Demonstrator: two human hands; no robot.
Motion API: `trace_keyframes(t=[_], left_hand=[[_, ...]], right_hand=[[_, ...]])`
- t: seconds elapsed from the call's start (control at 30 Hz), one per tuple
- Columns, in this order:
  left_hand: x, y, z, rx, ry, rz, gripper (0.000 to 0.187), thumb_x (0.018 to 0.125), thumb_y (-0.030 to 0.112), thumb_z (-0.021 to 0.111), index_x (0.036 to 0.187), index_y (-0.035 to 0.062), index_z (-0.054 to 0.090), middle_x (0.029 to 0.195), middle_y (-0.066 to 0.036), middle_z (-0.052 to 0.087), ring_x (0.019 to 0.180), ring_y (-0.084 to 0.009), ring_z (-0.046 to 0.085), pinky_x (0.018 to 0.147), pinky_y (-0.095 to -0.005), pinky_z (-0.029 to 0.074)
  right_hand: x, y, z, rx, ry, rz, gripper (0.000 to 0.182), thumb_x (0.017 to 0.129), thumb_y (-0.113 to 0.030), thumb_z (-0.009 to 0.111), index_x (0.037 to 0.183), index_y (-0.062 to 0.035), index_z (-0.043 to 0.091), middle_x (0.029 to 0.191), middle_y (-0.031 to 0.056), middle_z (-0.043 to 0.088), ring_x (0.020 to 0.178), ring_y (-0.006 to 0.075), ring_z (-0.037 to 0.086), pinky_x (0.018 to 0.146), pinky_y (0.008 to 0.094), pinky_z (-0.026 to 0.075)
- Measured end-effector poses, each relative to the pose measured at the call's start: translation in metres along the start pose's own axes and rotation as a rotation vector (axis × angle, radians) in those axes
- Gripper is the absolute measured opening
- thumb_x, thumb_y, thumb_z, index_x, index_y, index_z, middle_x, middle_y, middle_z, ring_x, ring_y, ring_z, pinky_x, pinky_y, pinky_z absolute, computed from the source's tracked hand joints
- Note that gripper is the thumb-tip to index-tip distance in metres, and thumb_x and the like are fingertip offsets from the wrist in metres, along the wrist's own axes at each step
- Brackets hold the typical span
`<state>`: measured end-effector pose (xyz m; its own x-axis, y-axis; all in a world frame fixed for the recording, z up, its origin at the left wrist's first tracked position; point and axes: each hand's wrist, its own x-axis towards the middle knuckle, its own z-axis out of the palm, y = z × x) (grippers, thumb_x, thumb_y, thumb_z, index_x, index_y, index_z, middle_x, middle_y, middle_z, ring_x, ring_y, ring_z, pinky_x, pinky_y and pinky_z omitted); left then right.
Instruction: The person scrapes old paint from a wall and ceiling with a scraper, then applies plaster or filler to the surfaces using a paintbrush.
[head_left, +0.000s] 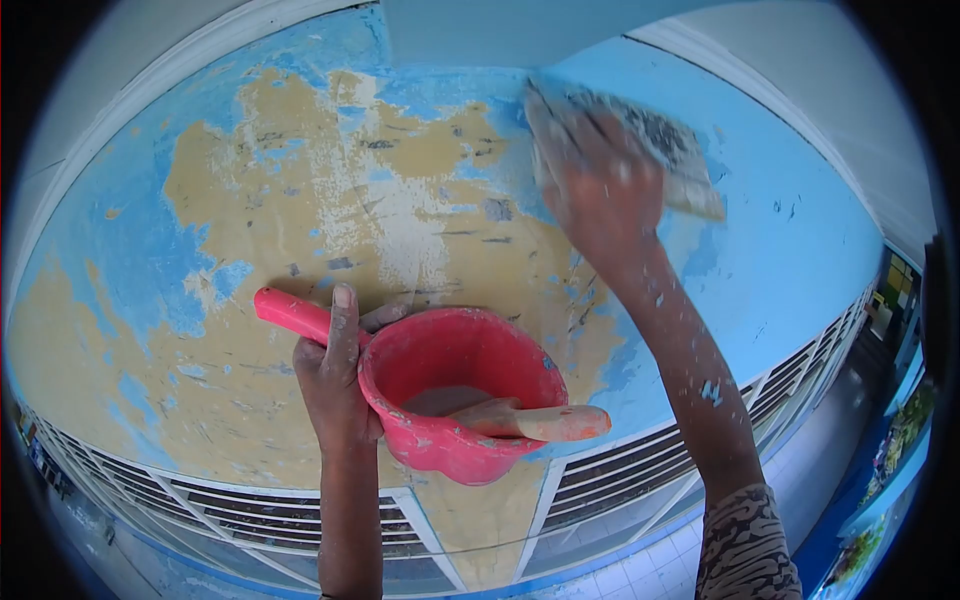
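My left hand (335,375) grips a pink plastic dipper (425,440) near the base of its handle, with the thumb pointing up. Pale wet filler (445,400) lies in the dipper. A tool with a wooden handle (565,423) rests in it, the handle sticking out over the right rim and its other end sunk in the filler. Higher up on the right, my right hand (600,185) is closed on a wide, flat putty blade (675,145) smeared with filler. The blade lies at the blue wall (780,230); motion blurs its edge and my fingers.
Tan patches (250,200) and whitish filler streaks (400,220) show on the wall where blue paint is gone. A pale blue beam (500,30) juts out at the top. Slatted windows (620,490) run below, above a tiled floor (640,570).
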<state>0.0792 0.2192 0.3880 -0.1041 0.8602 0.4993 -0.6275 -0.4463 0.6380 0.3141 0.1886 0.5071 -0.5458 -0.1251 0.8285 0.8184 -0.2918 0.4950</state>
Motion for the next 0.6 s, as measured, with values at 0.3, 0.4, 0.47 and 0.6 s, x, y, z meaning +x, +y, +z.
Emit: trace_keyframes(t=[0.3, 0.4, 0.47, 0.6], left_hand=[[0.000, 0.001, -0.001, 0.050, -0.043, 0.007, 0.038, 0.096, 0.039, 0.069, 0.098, 0.0056, 0.051, 0.086, -0.020, 0.073, 0.065, -0.0179, 0.070, 0.058, -0.0285, 0.058], [-0.002, 0.002, 0.001, 0.029, -0.033, 0.010, 0.036, 0.097, 0.035, 0.068, 0.094, 0.0027, 0.054, 0.084, -0.021, 0.072, 0.064, -0.0174, 0.070, 0.057, -0.0288, 0.058], [0.000, 0.002, 0.000, -0.011, -0.007, 0.023, 0.034, 0.099, 0.031, 0.067, 0.090, -0.0004, 0.057, 0.083, -0.022, 0.072, 0.063, -0.0170, 0.070, 0.056, -0.0293, 0.058], [-0.002, 0.003, 0.004, 0.014, -0.007, 0.010, 0.032, 0.098, 0.030, 0.067, 0.089, 0.0014, 0.056, 0.080, -0.019, 0.072, 0.061, -0.0160, 0.068, 0.054, -0.0283, 0.056]], right_hand=[[-0.002, 0.005, -0.010, 0.100, 0.040, -0.030, 0.064, 0.064, -0.003, 0.075, 0.127, -0.0126, 0.069, 0.094, 0.0054, 0.072, 0.088, 0.0240, 0.068, 0.073, 0.0365, 0.060], [-0.012, 0.005, -0.021, 0.060, -0.090, -0.030, 0.054, 0.068, -0.006, 0.073, 0.122, -0.0082, 0.070, 0.103, 0.0068, 0.071, 0.093, 0.0231, 0.068, 0.076, 0.0360, 0.060], [-0.012, 0.004, -0.017, 0.046, -0.128, -0.065, 0.043, 0.074, -0.010, 0.070, 0.117, -0.0045, 0.071, 0.110, 0.0081, 0.071, 0.097, 0.0227, 0.067, 0.078, 0.0354, 0.059], [0.000, 0.004, -0.004, 0.018, -0.072, -0.055, 0.041, 0.073, -0.010, 0.071, 0.114, -0.0042, 0.072, 0.111, 0.0073, 0.071, 0.098, 0.0211, 0.067, 0.078, 0.0350, 0.060]])
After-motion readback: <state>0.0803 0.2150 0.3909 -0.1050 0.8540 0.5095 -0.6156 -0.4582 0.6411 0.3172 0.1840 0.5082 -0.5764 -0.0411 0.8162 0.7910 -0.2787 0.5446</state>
